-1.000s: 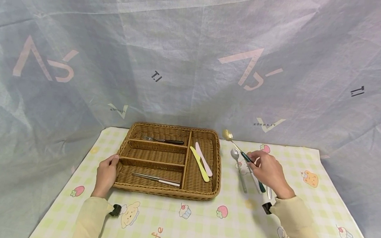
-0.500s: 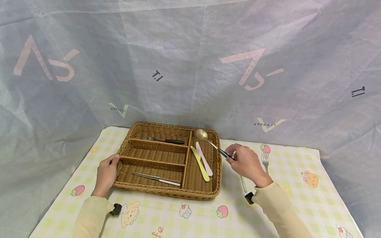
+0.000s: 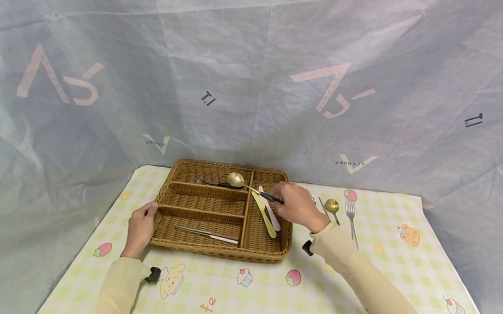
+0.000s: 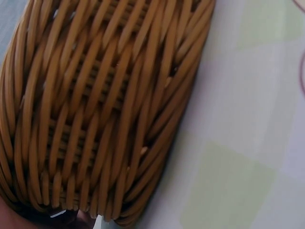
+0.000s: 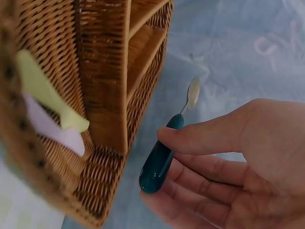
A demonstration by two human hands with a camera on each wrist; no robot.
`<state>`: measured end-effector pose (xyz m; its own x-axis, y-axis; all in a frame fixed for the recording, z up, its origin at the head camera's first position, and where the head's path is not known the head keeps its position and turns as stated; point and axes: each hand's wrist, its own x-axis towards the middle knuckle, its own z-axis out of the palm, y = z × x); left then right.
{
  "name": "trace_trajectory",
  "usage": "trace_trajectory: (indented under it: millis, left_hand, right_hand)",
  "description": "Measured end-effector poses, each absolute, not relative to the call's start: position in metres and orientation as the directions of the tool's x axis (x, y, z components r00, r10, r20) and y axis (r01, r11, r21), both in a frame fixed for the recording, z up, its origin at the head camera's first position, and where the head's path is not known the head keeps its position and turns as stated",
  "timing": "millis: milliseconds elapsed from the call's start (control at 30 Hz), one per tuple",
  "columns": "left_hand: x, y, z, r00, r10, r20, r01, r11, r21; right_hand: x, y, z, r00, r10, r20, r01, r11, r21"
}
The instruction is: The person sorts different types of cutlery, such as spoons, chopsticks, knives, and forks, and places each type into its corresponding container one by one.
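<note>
In the head view my right hand (image 3: 298,204) pinches a spoon (image 3: 235,179) with a gold bowl and dark green handle. The spoon hangs over the wicker basket (image 3: 221,254), its bowl above the back-left compartment and divider. Thumb and fingers hold its green handle (image 5: 157,164) in the right wrist view. My left hand (image 3: 140,229) grips the basket's left rim. A yellow knife (image 3: 264,217) and a pink knife (image 3: 270,209) lie in the right compartment. At the back, a black-handled fork (image 3: 209,182) lies partly behind the spoon bowl. Slender utensils (image 3: 223,239), one white-ended, lie in the front compartment.
Right of the basket, a gold spoon (image 3: 332,206) and a silver fork (image 3: 350,209) lie on the checked tablecloth (image 3: 269,300). My right hand partly hides other cutlery there. A grey fabric wall (image 3: 254,105) rises close behind the basket.
My right hand has carried the green-handled spoon leftward from the cutlery on the cloth to over the basket. The gold spoon and silver fork are uncovered. My left hand keeps its place.
</note>
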<state>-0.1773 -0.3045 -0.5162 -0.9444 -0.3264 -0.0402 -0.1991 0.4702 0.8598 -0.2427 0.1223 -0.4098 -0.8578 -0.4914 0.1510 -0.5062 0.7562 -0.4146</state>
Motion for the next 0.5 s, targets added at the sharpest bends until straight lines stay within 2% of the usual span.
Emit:
trace_trajectory:
  millis: [500]
  left_hand:
    - [-0.178,-0.303,-0.514,-0.938,-0.343,-0.059,-0.225,0.467,0.855]
  right_hand:
    - [-0.254,0.067,-0.412,-0.792,-0.604,0.088,-0.593,0.728,-0.344]
